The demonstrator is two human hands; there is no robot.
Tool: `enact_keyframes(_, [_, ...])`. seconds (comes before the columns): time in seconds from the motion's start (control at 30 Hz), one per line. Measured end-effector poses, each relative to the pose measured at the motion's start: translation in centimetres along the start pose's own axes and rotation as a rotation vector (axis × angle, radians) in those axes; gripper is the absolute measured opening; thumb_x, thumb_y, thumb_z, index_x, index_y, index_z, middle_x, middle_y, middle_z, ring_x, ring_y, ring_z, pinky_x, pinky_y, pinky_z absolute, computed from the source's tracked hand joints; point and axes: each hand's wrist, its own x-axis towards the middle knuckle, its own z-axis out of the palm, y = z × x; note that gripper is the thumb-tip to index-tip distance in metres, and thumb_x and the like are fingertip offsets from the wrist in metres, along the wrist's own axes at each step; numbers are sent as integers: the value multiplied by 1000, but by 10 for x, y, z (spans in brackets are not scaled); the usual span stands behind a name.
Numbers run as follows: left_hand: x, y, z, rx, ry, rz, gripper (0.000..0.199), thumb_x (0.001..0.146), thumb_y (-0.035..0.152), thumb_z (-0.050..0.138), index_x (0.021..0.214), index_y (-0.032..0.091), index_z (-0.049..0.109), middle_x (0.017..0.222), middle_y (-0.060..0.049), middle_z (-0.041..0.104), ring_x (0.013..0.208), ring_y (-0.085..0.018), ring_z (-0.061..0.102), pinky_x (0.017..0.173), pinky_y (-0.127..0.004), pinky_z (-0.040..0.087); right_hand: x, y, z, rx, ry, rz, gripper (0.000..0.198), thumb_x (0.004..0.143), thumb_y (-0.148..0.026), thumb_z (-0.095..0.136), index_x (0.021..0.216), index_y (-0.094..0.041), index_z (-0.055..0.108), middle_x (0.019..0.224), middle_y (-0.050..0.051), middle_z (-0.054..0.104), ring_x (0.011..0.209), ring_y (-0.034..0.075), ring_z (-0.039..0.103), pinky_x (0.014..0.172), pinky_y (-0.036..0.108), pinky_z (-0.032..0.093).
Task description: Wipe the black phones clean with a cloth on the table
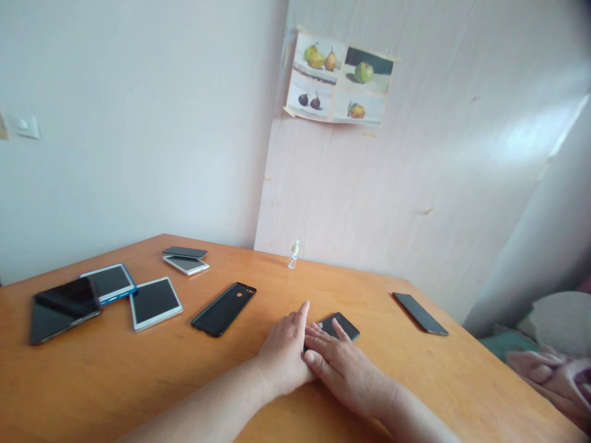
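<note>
A dark smartphone (347, 326) lies on the table, its near part covered by both hands. My left hand (287, 347) is at the phone's left edge, knuckles curled and one finger raised. It appears to grip that side, though its other fingers are partly hidden. My right hand (342, 369) lies across the phone with its fingers stretched out and the thumb close to my left hand. A small pale patch shows by the right fingertips; I cannot make out what it is. Left of the hands rests a black phone case (224, 309), its hollow side up.
Tablets lie at left: one black (65, 309), one blue-edged (109, 282), one white (156, 303). Behind them, a dark phone (185, 251) overlaps a white phone (186, 264). A small clear pump bottle (293, 256) stands by the wall. Another dark phone (420, 314) lies right.
</note>
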Motion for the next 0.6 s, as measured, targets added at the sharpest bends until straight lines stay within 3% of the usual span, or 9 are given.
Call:
enact_keyframes(0.07, [0, 0, 0, 2, -3, -4, 100, 66, 37, 66, 149, 13, 15, 132, -18, 54, 120, -33, 51, 103, -46, 39, 2, 8, 0, -17, 14, 52, 48, 101, -49, 25, 145, -35, 40, 151, 2, 39, 141, 25, 32, 117, 58, 1])
enact_keyframes(0.13, [0, 2, -1, 6, -12, -20, 102, 63, 36, 68, 149, 14, 16, 134, -18, 52, 122, -34, 50, 104, -46, 37, 4, 28, 1, -83, 61, 197, 52, 101, -51, 23, 142, -30, 46, 149, 6, 43, 141, 27, 33, 116, 59, 2])
enact_keyframes(0.2, [-1, 4, -2, 6, -28, -33, 104, 61, 35, 69, 149, 15, 16, 137, -18, 50, 124, -34, 48, 106, -46, 35, 4, 50, 2, -151, 108, 339, 56, 100, -53, 23, 143, -24, 46, 149, 9, 42, 141, 28, 32, 115, 61, 3])
enact_keyframes(0.27, [-1, 5, -3, 8, -42, -42, 105, 61, 35, 69, 149, 16, 16, 138, -17, 50, 124, -34, 48, 107, -47, 35, 3, 60, 2, -179, 121, 396, 59, 100, -54, 23, 145, -22, 43, 150, 11, 40, 142, 29, 30, 115, 62, 3])
enact_keyframes(0.33, [-1, 4, -3, 16, -40, -39, 103, 62, 36, 69, 149, 15, 17, 136, -18, 51, 124, -34, 48, 106, -46, 36, 0, 53, 1, -160, 95, 341, 59, 99, -55, 23, 145, -23, 42, 151, 10, 40, 143, 28, 29, 116, 60, 4])
enact_keyframes(0.5, [-1, 0, -1, 31, -12, 13, 97, 67, 41, 65, 148, 13, 19, 131, -19, 53, 119, -34, 51, 103, -47, 38, -8, -3, -3, -24, -20, 15, 52, 101, -51, 26, 149, -34, 33, 153, 2, 36, 143, 24, 29, 118, 54, 4])
enact_keyframes(0.6, [-2, -1, -1, 30, -8, 14, 97, 68, 42, 66, 148, 13, 19, 131, -20, 53, 119, -34, 51, 103, -48, 38, -8, -5, -5, -21, -26, 11, 50, 101, -50, 25, 148, -35, 35, 152, 2, 38, 141, 24, 32, 118, 55, 5])
